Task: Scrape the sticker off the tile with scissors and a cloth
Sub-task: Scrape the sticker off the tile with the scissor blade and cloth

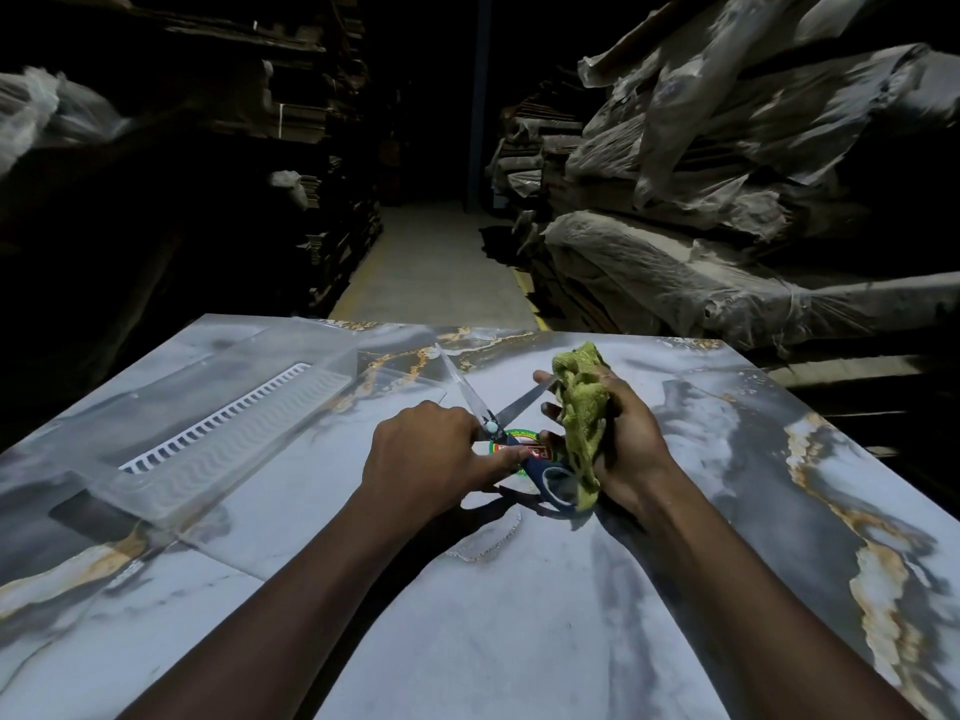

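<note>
Now, counts: one pair of scissors [521,405], one cloth [582,407], one round sticker [541,452], one clear plastic tray [291,366], two hands. The tile [519,615] is glossy, a grey-white marble print with gold veins. Scissors: steel blades spread in a V, blue handles, lying across the sticker mid-tile. Cloth green, nubbly, crumpled. Left hand [431,454]: fingers curled round the scissors by the pivot. Right hand [631,439]: fingers clenched on the bunched cloth, just beside the handle loop.
</note>
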Tool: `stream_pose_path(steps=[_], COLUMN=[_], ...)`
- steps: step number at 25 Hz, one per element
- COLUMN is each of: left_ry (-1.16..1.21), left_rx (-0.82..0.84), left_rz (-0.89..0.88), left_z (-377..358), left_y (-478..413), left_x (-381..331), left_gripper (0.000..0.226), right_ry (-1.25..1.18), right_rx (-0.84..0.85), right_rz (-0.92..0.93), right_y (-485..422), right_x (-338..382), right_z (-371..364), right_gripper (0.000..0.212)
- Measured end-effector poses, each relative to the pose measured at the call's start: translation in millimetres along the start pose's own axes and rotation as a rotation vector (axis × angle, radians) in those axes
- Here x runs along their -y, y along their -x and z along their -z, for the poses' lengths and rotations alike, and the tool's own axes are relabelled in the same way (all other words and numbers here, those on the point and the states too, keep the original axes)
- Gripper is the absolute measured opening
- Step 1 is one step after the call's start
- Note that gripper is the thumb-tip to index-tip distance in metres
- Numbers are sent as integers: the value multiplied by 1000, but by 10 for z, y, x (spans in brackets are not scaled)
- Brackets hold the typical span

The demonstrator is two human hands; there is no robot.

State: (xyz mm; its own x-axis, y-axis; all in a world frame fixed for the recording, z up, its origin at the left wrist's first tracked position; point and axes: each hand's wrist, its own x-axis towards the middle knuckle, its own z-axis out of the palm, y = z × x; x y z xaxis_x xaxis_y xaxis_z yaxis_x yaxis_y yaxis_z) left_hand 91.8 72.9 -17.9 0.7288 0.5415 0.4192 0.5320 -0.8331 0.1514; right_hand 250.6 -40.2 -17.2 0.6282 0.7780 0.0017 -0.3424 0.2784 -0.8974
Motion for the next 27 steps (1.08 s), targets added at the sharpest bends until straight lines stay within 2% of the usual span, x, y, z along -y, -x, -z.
stream_pose_path(steps=[3, 5, 6, 10, 13, 16, 20, 23, 25, 27], left_ry=[21, 11, 2, -52, -96, -108, -76, -90, -91, -78], left_rx=[4, 23, 25, -2, 6, 21, 78, 108, 110, 109], left_rz=[26, 44, 44, -23, -83, -109, -87, -72, -58, -54], left_z=[40, 51, 52, 27, 29, 29, 28, 13, -5, 2], left_y=[-5, -14, -15, 1, 0, 8, 41, 25, 14, 7], left_x=[34, 47, 43, -15, -42, -53, -25, -13, -34, -50], left_gripper=[68, 67, 67, 68, 68, 68, 72, 75, 76, 75], right_ry=[28, 174, 310, 891, 1066, 1133, 1217, 1248, 1094, 648], right_rx=[130, 189, 169, -86, -197, -253, -162, -152, -227, -296], right_rz=[40, 121, 167, 372, 497, 589, 587, 624, 541, 314], right_y=[26, 38, 50, 53, 35, 16, -33, -84, -109, -112], right_x=[23, 28, 30, 38, 35, 54, 23, -31, -76, -66], right_z=[-32, -37, -37, -1, 8, 32, 106, 116, 107, 58], right_gripper=[49, 56, 56, 48, 38, 23, 11, 19, 22, 26])
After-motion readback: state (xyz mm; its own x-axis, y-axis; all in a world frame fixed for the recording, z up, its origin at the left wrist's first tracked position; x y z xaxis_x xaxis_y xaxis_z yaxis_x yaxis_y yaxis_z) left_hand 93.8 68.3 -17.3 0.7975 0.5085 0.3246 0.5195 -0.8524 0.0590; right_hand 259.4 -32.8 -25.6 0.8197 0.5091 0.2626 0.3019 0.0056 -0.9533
